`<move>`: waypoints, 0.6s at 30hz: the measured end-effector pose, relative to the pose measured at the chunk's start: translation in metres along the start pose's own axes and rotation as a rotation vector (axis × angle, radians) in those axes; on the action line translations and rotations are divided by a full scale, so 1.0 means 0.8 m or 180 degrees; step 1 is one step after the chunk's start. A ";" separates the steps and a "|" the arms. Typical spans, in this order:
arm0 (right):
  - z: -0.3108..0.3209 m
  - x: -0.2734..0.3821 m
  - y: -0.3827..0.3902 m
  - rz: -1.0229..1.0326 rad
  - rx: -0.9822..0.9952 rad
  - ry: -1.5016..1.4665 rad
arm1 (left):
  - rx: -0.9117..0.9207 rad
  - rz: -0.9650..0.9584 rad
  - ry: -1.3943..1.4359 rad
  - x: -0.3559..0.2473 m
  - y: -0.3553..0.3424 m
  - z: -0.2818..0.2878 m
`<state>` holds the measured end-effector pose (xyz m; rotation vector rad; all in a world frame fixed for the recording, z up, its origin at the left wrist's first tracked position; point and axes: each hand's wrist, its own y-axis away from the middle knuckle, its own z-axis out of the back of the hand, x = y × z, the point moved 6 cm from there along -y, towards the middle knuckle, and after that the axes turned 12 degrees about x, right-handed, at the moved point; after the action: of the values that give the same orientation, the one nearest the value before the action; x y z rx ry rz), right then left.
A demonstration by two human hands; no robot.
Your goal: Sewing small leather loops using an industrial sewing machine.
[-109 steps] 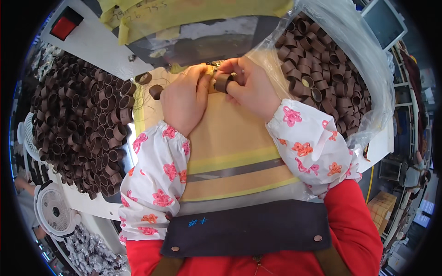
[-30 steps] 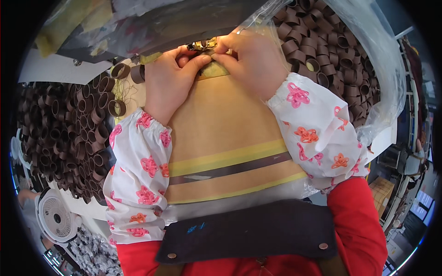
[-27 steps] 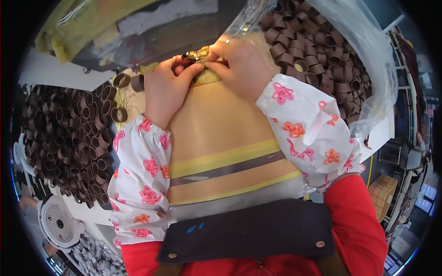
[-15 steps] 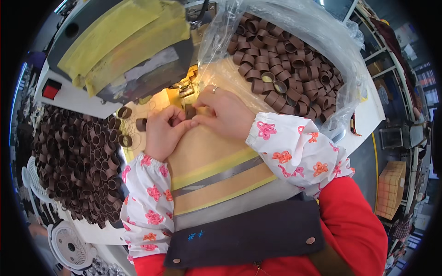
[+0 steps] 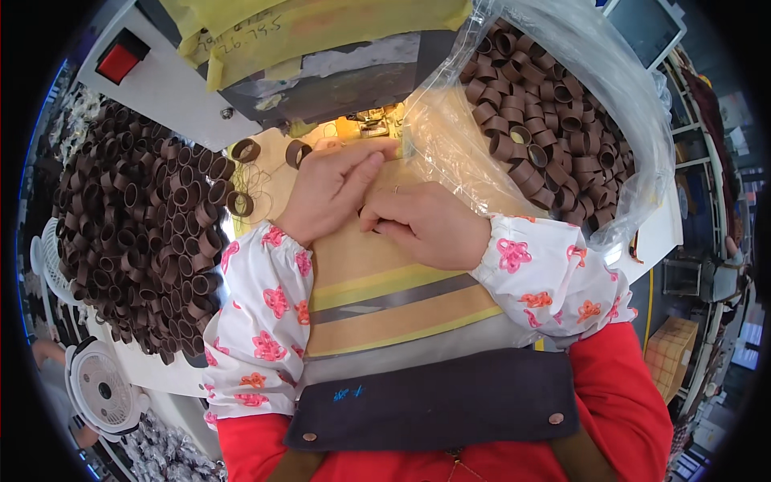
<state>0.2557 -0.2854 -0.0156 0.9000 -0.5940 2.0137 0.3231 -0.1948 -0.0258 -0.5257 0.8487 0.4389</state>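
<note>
My left hand [image 5: 333,186] reaches across the work surface below the lit needle area [image 5: 373,124] of what looks like a sewing machine [image 5: 337,76]. Its fingers are stretched out to the right, with the thumb lying alongside them. Whatever lies beneath them is hidden. Close by on the right, my right hand [image 5: 430,225] has its fingers curled in toward the left palm; whether anything is in them cannot be seen. A brown ring-shaped band [image 5: 297,153] lies just beyond the left hand, and another brown band [image 5: 246,150] sits left of it.
A large heap of brown bands [image 5: 144,233] covers the left side of the table. More brown bands [image 5: 554,112] fill a clear plastic bag [image 5: 642,161] at the far right. Loose thread [image 5: 255,189] lies beside the left heap. A white fan [image 5: 104,391] stands at the lower left.
The brown band between my fingertips has gone out of sight. My left hand has stretched out to the right, while my right hand has drawn nearer and curled. The view has shifted.
</note>
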 end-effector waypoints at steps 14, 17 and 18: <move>0.053 -0.054 -0.024 0.0114 -0.0953 0.0293 | -0.0300 0.0974 -0.1202 0.011 0.006 0.017; 0.060 -0.058 -0.025 -0.0040 -0.1161 0.0473 | -0.0485 0.1178 -0.1114 0.016 -0.003 0.018; 0.061 -0.059 -0.026 -0.0054 -0.1182 0.0418 | -0.0565 0.1230 -0.1043 0.020 -0.005 0.019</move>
<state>0.3107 -0.3305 -0.0199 0.5437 -0.8472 1.8473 0.3434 -0.1862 -0.0289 -0.4357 0.5949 0.9351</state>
